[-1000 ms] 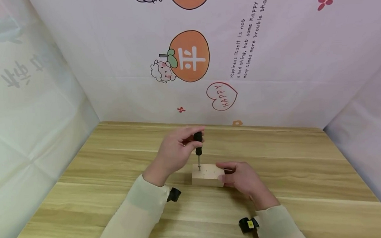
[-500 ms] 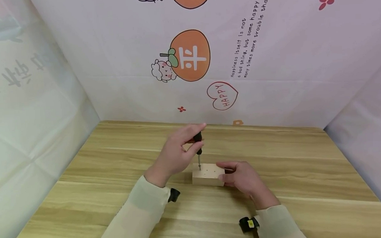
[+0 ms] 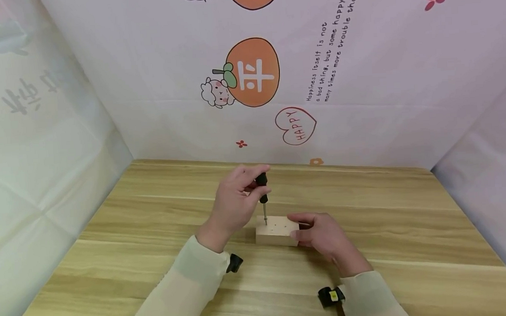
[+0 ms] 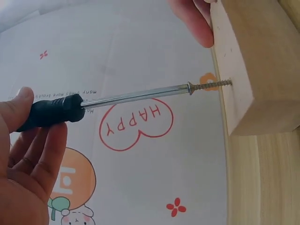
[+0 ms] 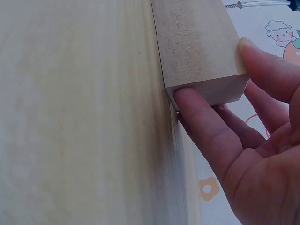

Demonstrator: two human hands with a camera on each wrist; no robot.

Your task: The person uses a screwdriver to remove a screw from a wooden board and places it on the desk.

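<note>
My left hand (image 3: 234, 204) grips the black handle of a screwdriver (image 4: 56, 110), which stands upright over a pale wooden block (image 3: 276, 240). The screwdriver's tip meets the head of a screw (image 4: 208, 86), whose point is at a hole near the block's left end; most of its thread shows. Several small holes dot the block's top face. At the block's right end, my right hand (image 3: 326, 235) holds it against the table, with thumb and fingers around that end, as the right wrist view (image 5: 262, 150) also shows.
The wood-grain table (image 3: 389, 217) extends around the block. Behind it rises a white printed sheet (image 3: 363, 133), with more sheeting at the left and right sides. Black wrist cameras (image 3: 330, 297) hang at both cuffs.
The left hand has shifted slightly, its fingers and wrist turning a little around the screwdriver handle. The right hand and the block look unmoved.
</note>
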